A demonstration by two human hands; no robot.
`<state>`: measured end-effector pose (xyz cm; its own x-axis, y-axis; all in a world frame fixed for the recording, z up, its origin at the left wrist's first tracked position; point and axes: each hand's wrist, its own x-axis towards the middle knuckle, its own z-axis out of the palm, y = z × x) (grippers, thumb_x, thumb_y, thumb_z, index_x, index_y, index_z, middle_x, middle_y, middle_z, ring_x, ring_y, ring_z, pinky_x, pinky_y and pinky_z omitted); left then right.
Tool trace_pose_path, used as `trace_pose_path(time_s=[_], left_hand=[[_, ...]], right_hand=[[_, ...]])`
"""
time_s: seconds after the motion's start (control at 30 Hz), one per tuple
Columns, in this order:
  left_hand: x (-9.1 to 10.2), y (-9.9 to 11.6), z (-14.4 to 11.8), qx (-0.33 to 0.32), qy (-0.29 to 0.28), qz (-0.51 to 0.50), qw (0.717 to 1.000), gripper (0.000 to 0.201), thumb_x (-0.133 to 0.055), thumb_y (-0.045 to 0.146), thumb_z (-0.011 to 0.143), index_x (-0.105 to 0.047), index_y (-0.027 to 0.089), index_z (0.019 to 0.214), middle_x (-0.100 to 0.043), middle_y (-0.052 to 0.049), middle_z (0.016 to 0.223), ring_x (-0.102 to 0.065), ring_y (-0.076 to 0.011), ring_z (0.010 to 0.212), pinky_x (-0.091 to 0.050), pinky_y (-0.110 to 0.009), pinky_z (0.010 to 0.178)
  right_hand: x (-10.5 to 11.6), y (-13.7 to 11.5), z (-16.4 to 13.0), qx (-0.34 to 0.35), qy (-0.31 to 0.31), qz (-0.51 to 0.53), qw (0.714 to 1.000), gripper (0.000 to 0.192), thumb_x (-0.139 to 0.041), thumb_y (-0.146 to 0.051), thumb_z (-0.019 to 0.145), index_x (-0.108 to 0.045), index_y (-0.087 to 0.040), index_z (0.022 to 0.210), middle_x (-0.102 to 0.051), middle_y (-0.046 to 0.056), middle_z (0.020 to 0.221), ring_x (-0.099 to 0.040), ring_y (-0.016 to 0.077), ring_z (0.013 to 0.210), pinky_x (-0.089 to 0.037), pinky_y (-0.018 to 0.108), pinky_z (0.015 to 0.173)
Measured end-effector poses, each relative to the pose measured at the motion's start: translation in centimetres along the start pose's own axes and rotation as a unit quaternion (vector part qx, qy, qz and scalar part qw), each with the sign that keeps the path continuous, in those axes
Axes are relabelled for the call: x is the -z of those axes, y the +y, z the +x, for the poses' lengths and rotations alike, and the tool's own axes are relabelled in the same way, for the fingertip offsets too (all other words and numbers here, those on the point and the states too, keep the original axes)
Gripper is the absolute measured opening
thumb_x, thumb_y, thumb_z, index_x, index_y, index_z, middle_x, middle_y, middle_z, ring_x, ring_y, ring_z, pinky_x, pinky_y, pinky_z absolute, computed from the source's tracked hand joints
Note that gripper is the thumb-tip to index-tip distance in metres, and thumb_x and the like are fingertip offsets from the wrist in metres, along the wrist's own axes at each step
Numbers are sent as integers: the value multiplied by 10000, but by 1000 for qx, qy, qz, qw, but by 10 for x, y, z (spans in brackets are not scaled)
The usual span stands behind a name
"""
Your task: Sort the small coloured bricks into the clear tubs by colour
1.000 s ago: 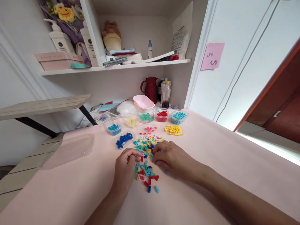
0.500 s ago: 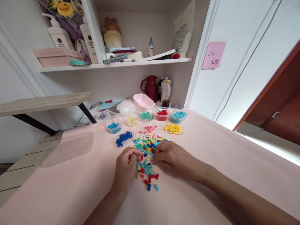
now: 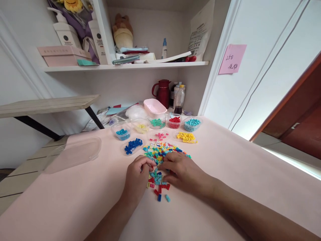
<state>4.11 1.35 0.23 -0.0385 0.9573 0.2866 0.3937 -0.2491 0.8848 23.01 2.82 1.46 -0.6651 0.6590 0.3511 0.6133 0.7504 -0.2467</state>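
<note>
Both hands have drawn closer together over the last second, the right hand sliding leftward until its fingertips almost meet those of the left hand over the middle of the mixed pile of small bricks. The left hand is curled, thumb and forefinger pinched at the pile's near edge; whether a brick sits between them cannot be told. The right hand lies knuckles-up with its fingers bent down into the bricks, and what it grips, if anything, is hidden. The work in hand looks like picking single bricks out of the loose heap by colour, since sorted lots already sit just beyond it: dark blue bricks, light blue tub, pale yellow tub, green tub, red tub, turquoise tub, pink bricks and yellow bricks. A next pick would call for a fine pinch and a short lift forward over the pile without scattering it. Room is generous: the pink table lies bare to the right and near side, a clear lid rests well off to the left near the table's edge, and the tubs crowd only the far side.
</note>
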Motion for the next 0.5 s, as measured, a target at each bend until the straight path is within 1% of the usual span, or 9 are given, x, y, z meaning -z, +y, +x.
trace_pose_path(time_s=[0.1,0.17,0.27,0.37,0.43,0.5], left_hand=[[-1,2,-1,-14,-20,16,1000,293,-414,91,716,-680,211,690,-655,-10,777,-624,-152,744,-498,-240,658],[-1,4,-2,-26,-32,24,999,304,-415,82,719,-688,213,694,-650,-14,790,-621,-156,766,-498,-240,667],[-3,5,-3,-40,-40,24,998,322,-409,75,732,-696,217,690,-646,-17,795,-621,-156,769,-500,-238,666],[-4,4,-4,-39,-38,15,998,327,-410,76,734,-703,218,704,-654,-20,815,-627,-153,759,-500,-234,646],[-4,3,-3,-40,-35,14,999,333,-407,70,728,-706,217,715,-657,-20,823,-630,-149,753,-500,-232,644],[-4,2,-3,-42,-33,20,998,340,-402,67,729,-707,216,722,-657,-20,828,-633,-147,754,-502,-234,653]], right_hand=[[-4,-2,0,1,-2,-2,1000,216,-655,-264,794,-679,-235,1008,-589,54,916,-539,192,850,-407,308,756],[-4,-2,0,-4,-1,-3,1000,219,-648,-203,774,-675,-225,990,-589,50,918,-540,189,851,-408,302,751],[-1,0,0,-9,10,-3,1000,296,-603,-114,761,-667,-235,1023,-593,47,943,-550,183,862,-409,301,765],[2,4,0,-19,21,-5,1000,364,-563,-79,776,-656,-251,1083,-594,51,952,-559,182,881,-409,306,784],[2,5,0,-30,23,-7,999,350,-565,-86,782,-662,-248,1077,-591,52,929,-561,182,871,-411,308,778],[2,4,0,-39,24,-8,999,290,-583,-118,792,-679,-240,1036,-587,52,902,-561,182,848,-415,309,765]])
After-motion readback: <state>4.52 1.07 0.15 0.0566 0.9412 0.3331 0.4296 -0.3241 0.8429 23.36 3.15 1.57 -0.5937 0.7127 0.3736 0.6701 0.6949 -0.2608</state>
